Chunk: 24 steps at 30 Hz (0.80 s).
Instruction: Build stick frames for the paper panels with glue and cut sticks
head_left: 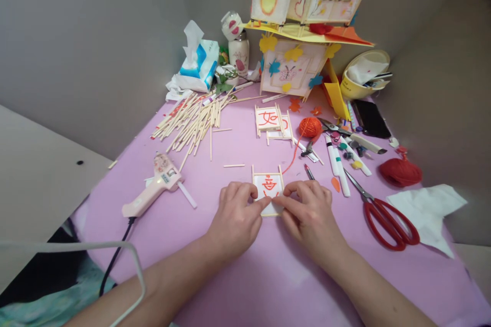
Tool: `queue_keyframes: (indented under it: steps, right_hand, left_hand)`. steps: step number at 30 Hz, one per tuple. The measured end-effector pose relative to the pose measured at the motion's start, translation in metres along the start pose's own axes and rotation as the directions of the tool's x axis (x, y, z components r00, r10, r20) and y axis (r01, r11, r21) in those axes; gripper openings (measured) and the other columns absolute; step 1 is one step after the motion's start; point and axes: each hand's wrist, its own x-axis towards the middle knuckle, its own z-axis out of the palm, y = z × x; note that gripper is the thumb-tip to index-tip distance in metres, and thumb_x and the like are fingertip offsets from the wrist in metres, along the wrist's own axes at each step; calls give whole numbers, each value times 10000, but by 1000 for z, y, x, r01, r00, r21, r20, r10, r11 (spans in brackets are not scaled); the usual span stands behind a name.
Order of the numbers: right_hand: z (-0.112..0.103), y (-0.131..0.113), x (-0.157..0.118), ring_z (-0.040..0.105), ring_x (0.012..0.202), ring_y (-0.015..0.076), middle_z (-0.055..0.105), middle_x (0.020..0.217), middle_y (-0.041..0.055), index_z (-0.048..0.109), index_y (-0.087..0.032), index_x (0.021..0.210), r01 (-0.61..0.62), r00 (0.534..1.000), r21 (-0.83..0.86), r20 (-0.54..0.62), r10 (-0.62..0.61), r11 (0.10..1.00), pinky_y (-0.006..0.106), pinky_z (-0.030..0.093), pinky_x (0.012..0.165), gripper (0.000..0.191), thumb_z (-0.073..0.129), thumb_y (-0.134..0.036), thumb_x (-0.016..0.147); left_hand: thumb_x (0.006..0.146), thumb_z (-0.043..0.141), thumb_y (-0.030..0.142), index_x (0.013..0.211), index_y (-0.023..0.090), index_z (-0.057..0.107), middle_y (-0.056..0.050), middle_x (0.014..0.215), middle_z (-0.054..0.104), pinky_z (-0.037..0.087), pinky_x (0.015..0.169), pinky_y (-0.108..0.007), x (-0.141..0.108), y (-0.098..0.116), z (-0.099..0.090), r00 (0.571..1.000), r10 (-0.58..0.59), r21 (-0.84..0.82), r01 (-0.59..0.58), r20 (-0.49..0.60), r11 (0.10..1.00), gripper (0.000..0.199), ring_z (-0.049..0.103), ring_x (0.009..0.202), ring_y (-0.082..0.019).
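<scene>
A small stick frame (267,207) with white paper lies flat on the purple cloth, a red character drawn on it. Both index fingertips press on the red yarn near its middle. My left hand (240,212) rests at the frame's left side, index finger stretched out, the other fingers curled. From the right, my right hand (307,209) reaches in the same way, its thumb by the lower right edge. Whether any yarn is pinched between the fingers is too small to tell. A red strand runs from the frame's upper right to an orange-red yarn ball (310,127).
Left are a glue gun (148,191) with its cord and a pile of sticks (195,122). Two finished frames (268,118) lie beyond. Red-handled scissors (387,222), markers (337,163) and a phone (371,118) lie right. A decorated stick house (293,64) stands behind.
</scene>
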Motion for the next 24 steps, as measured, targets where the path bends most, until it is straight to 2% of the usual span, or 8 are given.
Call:
queue_keyframes:
  steps: [3,8,12,14,19,24]
  right_hand:
    - [0,0,0,440,891,200,578,939,28,689,-282,893,5,1000,0,-27,-5,1000,375,272,777,214,568,-132,800]
    - [1,1,1,437,896,201,577,945,27,685,-275,878,11,999,-17,30,-11,1000,370,271,774,197,576,-134,793]
    - [-2,5,2,441,910,205,585,946,30,693,-277,880,-29,997,-35,-67,26,999,383,261,793,186,573,-152,813]
    - [-3,6,3,443,911,207,586,940,30,697,-281,876,-49,995,-48,-86,45,998,386,257,794,184,578,-155,813]
    - [0,7,3,441,945,215,575,964,30,686,-295,941,-62,998,-60,-11,61,996,388,270,815,239,574,-136,802]
    - [0,6,3,434,958,221,571,985,41,666,-274,993,-83,996,-65,-26,82,994,388,281,817,260,563,-130,803]
  left_hand:
    - [775,511,60,1044,228,663,-71,937,515,347,763,-382,-1,0,0,999,-5,-1,5,-32,1000,352,385,885,-212]
    - [771,509,54,1033,223,664,-71,928,516,349,756,-379,-1,-1,1,1000,3,-8,-3,-20,1000,348,388,882,-212]
    - [767,506,53,1026,214,663,-75,936,516,347,756,-378,0,-1,0,999,-9,-10,8,-40,1000,343,389,887,-212]
    - [765,506,54,1025,220,664,-73,927,513,345,755,-379,0,0,0,1000,-6,-8,6,-19,1000,346,388,883,-210]
    - [763,506,61,1072,243,650,-75,940,507,344,755,-382,0,0,1,999,-6,11,5,52,1000,387,387,892,-216]
    - [759,506,59,1071,241,649,-75,941,506,347,758,-384,0,1,0,998,-3,7,3,56,1000,389,387,893,-216]
